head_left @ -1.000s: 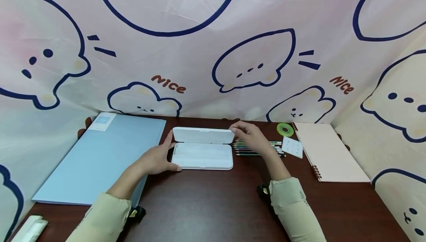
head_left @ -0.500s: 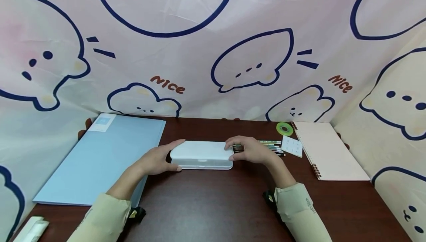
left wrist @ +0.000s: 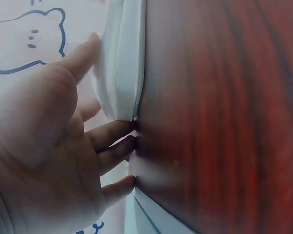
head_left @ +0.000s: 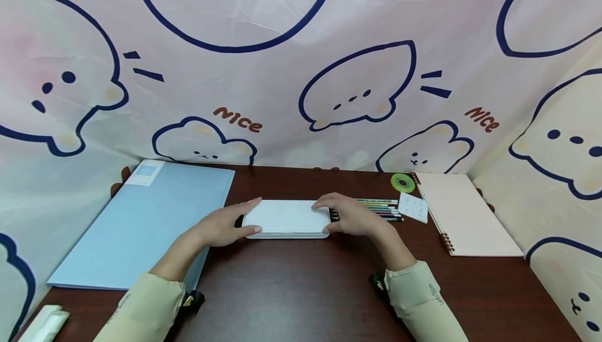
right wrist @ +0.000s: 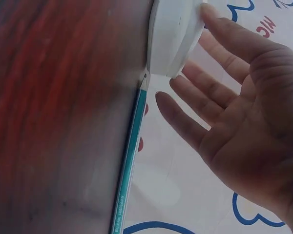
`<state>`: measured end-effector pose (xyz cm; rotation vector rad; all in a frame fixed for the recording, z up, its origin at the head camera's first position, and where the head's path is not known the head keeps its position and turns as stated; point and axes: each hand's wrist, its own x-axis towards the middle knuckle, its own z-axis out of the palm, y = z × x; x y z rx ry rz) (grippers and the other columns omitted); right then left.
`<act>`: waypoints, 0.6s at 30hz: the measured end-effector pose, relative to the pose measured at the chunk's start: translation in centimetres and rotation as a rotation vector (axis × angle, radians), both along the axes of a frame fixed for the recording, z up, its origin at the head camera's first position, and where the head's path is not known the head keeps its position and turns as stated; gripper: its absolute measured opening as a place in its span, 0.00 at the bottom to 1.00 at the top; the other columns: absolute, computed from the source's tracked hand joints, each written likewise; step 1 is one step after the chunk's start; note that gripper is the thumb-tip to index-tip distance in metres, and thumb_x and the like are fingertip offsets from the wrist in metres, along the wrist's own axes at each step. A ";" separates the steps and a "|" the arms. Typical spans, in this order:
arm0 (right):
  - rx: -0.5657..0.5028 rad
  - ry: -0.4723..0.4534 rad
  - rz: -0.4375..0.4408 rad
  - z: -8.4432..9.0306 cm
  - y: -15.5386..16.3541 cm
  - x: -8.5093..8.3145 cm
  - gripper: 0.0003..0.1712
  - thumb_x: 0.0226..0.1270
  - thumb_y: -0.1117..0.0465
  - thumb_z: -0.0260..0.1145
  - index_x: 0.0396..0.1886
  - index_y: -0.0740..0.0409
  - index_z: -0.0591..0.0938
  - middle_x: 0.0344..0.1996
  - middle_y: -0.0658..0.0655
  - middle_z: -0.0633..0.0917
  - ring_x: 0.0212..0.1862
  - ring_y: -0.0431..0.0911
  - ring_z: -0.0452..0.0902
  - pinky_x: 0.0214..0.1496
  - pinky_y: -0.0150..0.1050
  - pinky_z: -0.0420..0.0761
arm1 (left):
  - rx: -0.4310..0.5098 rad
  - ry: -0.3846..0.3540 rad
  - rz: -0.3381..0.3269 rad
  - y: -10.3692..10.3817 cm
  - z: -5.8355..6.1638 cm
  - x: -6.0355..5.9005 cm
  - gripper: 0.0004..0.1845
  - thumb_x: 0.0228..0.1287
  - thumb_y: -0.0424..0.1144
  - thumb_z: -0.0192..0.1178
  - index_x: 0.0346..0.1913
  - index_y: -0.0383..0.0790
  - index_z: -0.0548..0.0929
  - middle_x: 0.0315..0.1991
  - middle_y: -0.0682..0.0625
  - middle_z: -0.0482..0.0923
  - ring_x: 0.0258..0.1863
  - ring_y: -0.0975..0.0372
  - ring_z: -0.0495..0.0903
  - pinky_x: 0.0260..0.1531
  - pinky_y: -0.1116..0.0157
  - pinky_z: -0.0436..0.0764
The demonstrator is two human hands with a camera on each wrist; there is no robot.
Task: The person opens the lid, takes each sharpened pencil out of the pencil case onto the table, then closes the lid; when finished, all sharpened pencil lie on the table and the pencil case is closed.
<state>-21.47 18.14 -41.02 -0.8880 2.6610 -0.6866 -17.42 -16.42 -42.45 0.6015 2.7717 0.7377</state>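
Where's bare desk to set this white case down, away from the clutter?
Bare wood lies in front of the white case, between the two sleeves, and behind it up to the backdrop. Right of it is crowded: pencils, card, tape roll, notebook. Left, the blue folder fills the desk.

We see two bare hands, the left hand and the right hand, with no rings or bands on the fingers that show. Both forearms are bare up to long sleeves of pale yellow-green cloth, loose and softly creased, ending in plain cuffs. The right sleeve carries a small line of dark print near its cuff, too small to read. Under each cuff we find a small black device strapped at the arm, the left one with a yellowish patch.
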 end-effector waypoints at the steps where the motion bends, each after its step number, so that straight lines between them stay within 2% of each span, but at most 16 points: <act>1: 0.011 -0.002 -0.005 0.0 -0.1 0.0 0.30 0.61 0.56 0.76 0.64 0.42 0.81 0.69 0.52 0.76 0.70 0.50 0.71 0.72 0.56 0.72 | 0.007 0.004 -0.005 0.0 0.0 0.0 0.43 0.70 0.61 0.59 0.80 0.46 0.59 0.78 0.43 0.63 0.75 0.44 0.65 0.68 0.39 0.68; 8: 0.036 -0.004 -0.015 0.1 -0.3 0.3 0.31 0.62 0.57 0.76 0.66 0.44 0.80 0.71 0.55 0.74 0.70 0.53 0.70 0.71 0.58 0.72 | 0.028 -0.010 0.007 0.0 -0.1 0.0 0.43 0.69 0.61 0.61 0.80 0.47 0.60 0.77 0.43 0.64 0.74 0.44 0.66 0.68 0.39 0.68; 18: 0.051 -0.012 -0.030 0.0 -0.5 0.4 0.31 0.63 0.57 0.75 0.66 0.43 0.80 0.70 0.53 0.73 0.70 0.51 0.70 0.72 0.55 0.71 | 0.022 -0.023 0.021 0.0 -0.2 -0.2 0.43 0.67 0.61 0.62 0.80 0.49 0.61 0.76 0.42 0.66 0.73 0.43 0.67 0.67 0.38 0.69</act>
